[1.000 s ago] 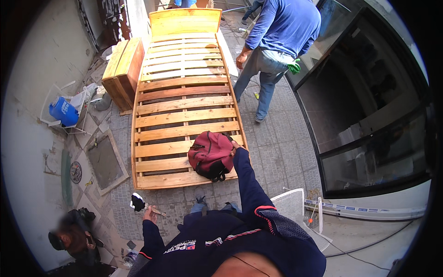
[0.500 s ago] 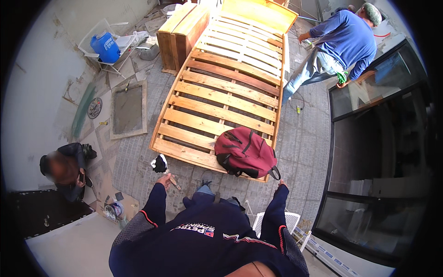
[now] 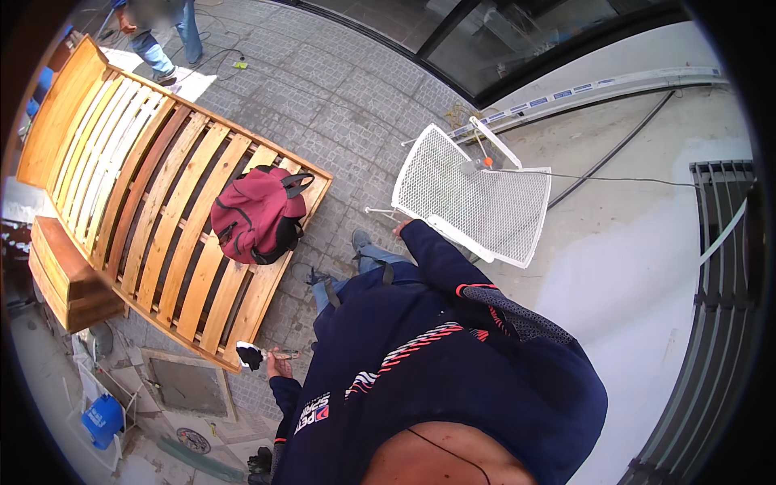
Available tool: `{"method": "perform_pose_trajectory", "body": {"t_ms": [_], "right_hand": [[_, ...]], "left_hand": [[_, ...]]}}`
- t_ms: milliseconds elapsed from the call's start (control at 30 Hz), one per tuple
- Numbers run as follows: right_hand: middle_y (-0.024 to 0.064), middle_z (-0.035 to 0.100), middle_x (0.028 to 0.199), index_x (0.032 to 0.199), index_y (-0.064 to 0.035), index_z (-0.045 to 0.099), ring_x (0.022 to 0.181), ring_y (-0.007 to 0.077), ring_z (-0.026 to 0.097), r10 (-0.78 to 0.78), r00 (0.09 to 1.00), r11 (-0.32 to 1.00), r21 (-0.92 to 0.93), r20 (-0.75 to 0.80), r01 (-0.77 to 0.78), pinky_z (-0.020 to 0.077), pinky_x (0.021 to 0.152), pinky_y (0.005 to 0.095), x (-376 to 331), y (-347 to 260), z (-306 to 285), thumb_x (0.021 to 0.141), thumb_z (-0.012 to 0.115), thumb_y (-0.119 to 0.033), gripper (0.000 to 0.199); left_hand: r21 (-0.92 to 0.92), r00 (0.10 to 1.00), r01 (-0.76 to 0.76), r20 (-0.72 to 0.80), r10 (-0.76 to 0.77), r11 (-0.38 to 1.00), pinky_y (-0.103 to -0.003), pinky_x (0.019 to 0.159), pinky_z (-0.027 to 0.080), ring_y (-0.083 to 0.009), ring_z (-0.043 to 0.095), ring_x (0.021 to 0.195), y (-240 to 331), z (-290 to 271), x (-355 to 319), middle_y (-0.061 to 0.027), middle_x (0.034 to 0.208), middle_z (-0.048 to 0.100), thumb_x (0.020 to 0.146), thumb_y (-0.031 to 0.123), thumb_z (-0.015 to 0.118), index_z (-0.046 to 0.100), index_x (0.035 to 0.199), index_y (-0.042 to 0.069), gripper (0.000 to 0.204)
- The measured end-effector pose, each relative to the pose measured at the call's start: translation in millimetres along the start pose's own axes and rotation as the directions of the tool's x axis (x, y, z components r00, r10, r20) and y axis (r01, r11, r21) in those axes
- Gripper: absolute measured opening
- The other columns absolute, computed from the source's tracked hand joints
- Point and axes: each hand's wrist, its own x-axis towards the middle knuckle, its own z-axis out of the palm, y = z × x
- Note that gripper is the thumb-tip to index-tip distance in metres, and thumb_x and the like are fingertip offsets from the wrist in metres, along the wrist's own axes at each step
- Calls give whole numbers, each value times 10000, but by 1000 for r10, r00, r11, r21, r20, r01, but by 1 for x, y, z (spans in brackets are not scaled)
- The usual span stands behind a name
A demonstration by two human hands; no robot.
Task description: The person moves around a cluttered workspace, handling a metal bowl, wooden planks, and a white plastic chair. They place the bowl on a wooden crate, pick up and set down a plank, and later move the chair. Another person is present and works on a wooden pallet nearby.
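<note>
My left hand (image 3: pixel 280 365) is closed around the handle of a brush (image 3: pixel 250 356) with a black and white head. The brush is beside the near corner of a slatted wooden bed frame (image 3: pixel 234 361). My right hand (image 3: pixel 401 229) hangs close to the edge of a white mesh metal chair (image 3: pixel 477 198). Its fingers are small and partly hidden, so I cannot make out whether they touch the chair. A dark red backpack (image 3: pixel 257 212) lies on the slats at the bed's near end.
Along the bed's left side stands a wooden drawer unit (image 3: pixel 69 279). A blue container (image 3: pixel 103 420) rests on a white chair at lower left. Another person (image 3: pixel 153 44) is beyond the bed. A cable (image 3: pixel 606 178) runs from the mesh chair toward dark metal bars (image 3: pixel 711 307).
My view has swung to the right, bringing the whole mesh chair into sight and shifting the bed leftward. The brush remains in my left hand. The seated person at left has left view.
</note>
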Motion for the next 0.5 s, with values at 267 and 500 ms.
{"method": "perform_pose_trajectory", "body": {"t_ms": [267, 500], "right_hand": [[49, 621, 907, 978, -194, 617, 941, 246, 547, 250, 952, 938, 201, 176, -284, 410, 841, 394, -22, 102, 59, 805, 431, -495, 394], [111, 564, 1028, 1114, -164, 529, 1009, 277, 516, 436, 900, 785, 478, 26, -394, 406, 870, 392, 13, 274, 40, 745, 558, -443, 464]], "left_hand": [[202, 997, 12, 78, -29, 979, -191, 636, 348, -63, 502, 816, 30, 64, 7, 80, 997, 571, 729, 471, 627, 510, 1082, 203, 458], [175, 964, -160, 238, 116, 971, -282, 778, 407, -99, 502, 934, 7, 160, -43, 44, 1050, 558, 791, 377, 593, 514, 1085, 156, 376]]}}
